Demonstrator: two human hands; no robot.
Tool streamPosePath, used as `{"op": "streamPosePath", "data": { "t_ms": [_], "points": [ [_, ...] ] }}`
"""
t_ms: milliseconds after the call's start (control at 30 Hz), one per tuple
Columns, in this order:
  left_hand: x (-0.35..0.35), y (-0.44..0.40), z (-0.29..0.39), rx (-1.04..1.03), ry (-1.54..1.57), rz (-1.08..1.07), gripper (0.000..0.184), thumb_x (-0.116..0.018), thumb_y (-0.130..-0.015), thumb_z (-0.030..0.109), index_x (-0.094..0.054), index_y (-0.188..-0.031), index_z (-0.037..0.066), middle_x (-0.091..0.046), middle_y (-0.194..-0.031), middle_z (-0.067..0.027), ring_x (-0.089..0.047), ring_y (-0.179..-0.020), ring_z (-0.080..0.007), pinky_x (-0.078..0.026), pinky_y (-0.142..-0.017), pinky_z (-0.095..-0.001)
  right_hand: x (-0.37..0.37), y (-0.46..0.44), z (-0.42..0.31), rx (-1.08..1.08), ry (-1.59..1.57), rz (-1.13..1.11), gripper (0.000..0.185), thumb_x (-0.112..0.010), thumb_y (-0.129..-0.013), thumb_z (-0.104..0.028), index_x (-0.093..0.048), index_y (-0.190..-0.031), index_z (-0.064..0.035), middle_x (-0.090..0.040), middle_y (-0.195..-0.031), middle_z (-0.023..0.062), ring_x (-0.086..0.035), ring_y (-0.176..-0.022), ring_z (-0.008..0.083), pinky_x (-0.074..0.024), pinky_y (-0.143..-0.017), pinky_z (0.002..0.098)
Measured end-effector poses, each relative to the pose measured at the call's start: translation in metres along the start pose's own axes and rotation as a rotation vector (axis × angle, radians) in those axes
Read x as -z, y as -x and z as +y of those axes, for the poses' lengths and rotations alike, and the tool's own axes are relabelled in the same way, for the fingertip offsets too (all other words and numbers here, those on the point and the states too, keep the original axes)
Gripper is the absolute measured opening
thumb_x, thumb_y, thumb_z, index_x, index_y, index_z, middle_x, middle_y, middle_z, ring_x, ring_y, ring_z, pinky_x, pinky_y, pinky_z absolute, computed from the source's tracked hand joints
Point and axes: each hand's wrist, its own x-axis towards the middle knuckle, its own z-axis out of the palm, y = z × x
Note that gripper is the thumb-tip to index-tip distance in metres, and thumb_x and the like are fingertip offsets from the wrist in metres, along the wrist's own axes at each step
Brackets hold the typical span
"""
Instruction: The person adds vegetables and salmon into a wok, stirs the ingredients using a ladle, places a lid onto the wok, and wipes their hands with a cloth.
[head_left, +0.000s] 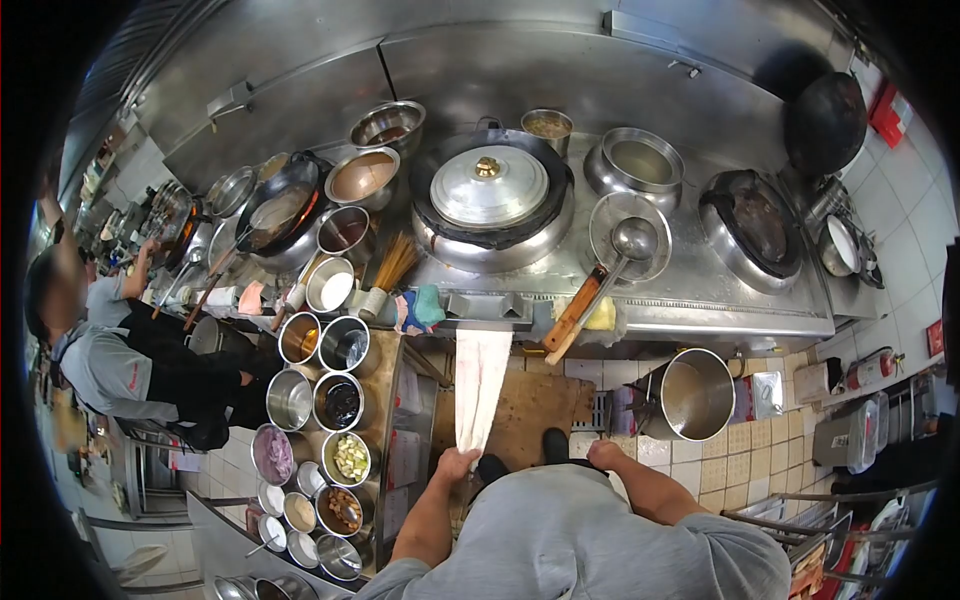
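My left hand [459, 464] is closed round the lower end of a long white towel [482, 380]. The towel stretches from the stove's front edge down to my hand. My right hand [604, 454] is curled beside my body on the right; whatever it may hold is hidden. Ahead on the stove, a wok under a domed metal lid [490, 187] sits on the burner. To its right, a ladle [633, 240] with a wooden handle lies across a round strainer [605, 212], the handles jutting over the front edge. A bamboo brush [396, 262] stands left of the wok.
Steel containers of ingredients [352, 457] crowd the counter at left. A large pot [697, 395] stands low at right. Another wok [752, 225] is on the right burner, and a pot of liquid [634, 170] is behind the strainer. Another person [115, 375] works at the left.
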Motion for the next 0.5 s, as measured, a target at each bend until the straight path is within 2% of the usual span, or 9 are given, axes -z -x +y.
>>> {"op": "streamPosePath", "data": {
  "t_ms": [100,300,433,500],
  "points": [
    [-0.004,-0.004,-0.003,0.006,0.013,0.048,0.06,-0.064,-0.081,0.054,-0.072,-0.107,0.001,-0.07,-0.101,-0.027,-0.067,-0.104,-0.0366,-0.051,-0.089,-0.0417,0.011,0.006,-0.004,0.033,0.029,-0.021,0.035,-0.053,-0.086,-0.032,-0.073,-0.091,-0.0033,-0.069,-0.106,0.0223,-0.066,-0.104,0.0366,-0.0512,-0.093,0.044],
    [-0.01,-0.011,-0.009,0.045,0.043,-0.029,0.059,-0.063,-0.08,0.052,-0.072,-0.106,0.0,-0.07,-0.099,-0.0265,-0.068,-0.102,-0.0369,-0.051,-0.087,-0.0414,-0.031,-0.02,0.029,0.085,0.08,0.041,0.031,-0.051,-0.086,-0.026,-0.074,-0.087,-0.0047,-0.07,-0.101,0.0212,-0.066,-0.1,0.0369,-0.0529,-0.089,0.0455],
    [-0.01,-0.005,0.0,0.013,0.014,-0.002,0.058,-0.064,-0.08,0.051,-0.072,-0.105,0.0,-0.071,-0.096,-0.0253,-0.069,-0.1,-0.0356,-0.052,-0.085,-0.0415,-0.033,-0.018,0.034,0.211,0.146,0.063,0.029,-0.051,-0.086,-0.024,-0.073,-0.083,-0.0045,-0.07,-0.096,0.0201,-0.067,-0.094,0.0371,-0.0542,-0.085,0.0463],
    [-0.01,-0.001,0.005,0.015,0.039,0.005,0.057,-0.065,-0.08,0.051,-0.072,-0.104,-0.001,-0.071,-0.095,-0.0248,-0.069,-0.098,-0.0348,-0.052,-0.084,-0.0415,-0.031,-0.017,0.033,0.203,0.147,0.079,0.03,-0.051,-0.086,-0.024,-0.073,-0.081,-0.0039,-0.07,-0.094,0.0202,-0.068,-0.092,0.0374,-0.0544,-0.084,0.0468]
  ]
}}
